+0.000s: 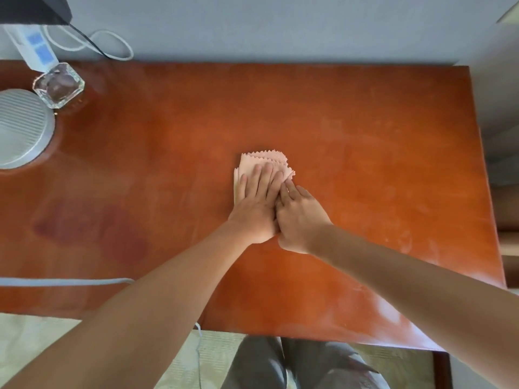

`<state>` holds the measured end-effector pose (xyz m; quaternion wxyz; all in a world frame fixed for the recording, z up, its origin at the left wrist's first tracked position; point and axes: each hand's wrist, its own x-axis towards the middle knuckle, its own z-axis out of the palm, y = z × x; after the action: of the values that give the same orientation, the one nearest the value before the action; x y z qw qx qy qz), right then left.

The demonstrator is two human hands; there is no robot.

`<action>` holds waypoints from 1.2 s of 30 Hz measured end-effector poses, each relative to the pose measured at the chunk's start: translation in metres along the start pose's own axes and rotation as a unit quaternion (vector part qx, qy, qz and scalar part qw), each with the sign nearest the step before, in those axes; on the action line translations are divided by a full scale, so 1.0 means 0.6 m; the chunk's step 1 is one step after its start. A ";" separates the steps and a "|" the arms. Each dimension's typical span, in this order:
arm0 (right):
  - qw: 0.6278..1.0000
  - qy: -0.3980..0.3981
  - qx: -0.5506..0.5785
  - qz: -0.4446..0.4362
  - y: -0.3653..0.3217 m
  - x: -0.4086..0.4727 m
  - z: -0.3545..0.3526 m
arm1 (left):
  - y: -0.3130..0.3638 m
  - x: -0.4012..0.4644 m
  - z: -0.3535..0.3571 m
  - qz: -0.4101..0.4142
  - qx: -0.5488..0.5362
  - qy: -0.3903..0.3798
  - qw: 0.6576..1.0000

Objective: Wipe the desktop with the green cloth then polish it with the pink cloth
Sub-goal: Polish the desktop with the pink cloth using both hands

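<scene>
A folded pink cloth [261,162] with zigzag edges lies near the middle of the reddish-brown desktop [365,153]. My left hand [257,202] lies flat on the cloth, fingers straight and pressing down. My right hand [299,217] sits right beside it, touching its side, with fingertips reaching the cloth's right edge; how those fingers hold the cloth is partly hidden. No green cloth is in view.
A glass ashtray [58,85] and a round white ribbed device [21,127] stand at the desk's far left. A white remote [33,47] and cables [95,44] lie behind them. A white cable [64,282] runs across the near left. The wall borders the far edge.
</scene>
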<state>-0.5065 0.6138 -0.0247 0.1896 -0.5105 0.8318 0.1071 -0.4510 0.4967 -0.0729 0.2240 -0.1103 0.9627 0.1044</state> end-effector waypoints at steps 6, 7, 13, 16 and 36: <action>0.999 0.006 0.030 -0.009 -0.076 -0.065 0.039 | 0.004 -0.104 0.051 -0.011 -0.006 0.009 1.000; 0.999 0.002 0.038 -0.012 -0.091 -0.081 0.047 | 0.007 -0.127 0.062 -0.012 -0.013 0.005 1.000; 0.998 -0.011 0.056 -0.020 -0.167 -0.159 0.091 | 0.025 -0.237 0.124 -0.027 -0.011 0.007 1.000; 0.998 -0.019 0.055 -0.012 -0.179 -0.167 0.096 | 0.023 -0.245 0.130 -0.023 -0.005 0.008 1.000; 0.999 0.022 -0.020 -0.015 -0.127 0.087 -0.008 | -0.125 -0.057 0.022 -0.104 -0.049 0.046 0.992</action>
<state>-0.4610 0.5352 -0.0414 0.1624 -0.5287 0.8258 0.1097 -0.3963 0.4340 -0.0806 0.1834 -0.2249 0.9491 0.1227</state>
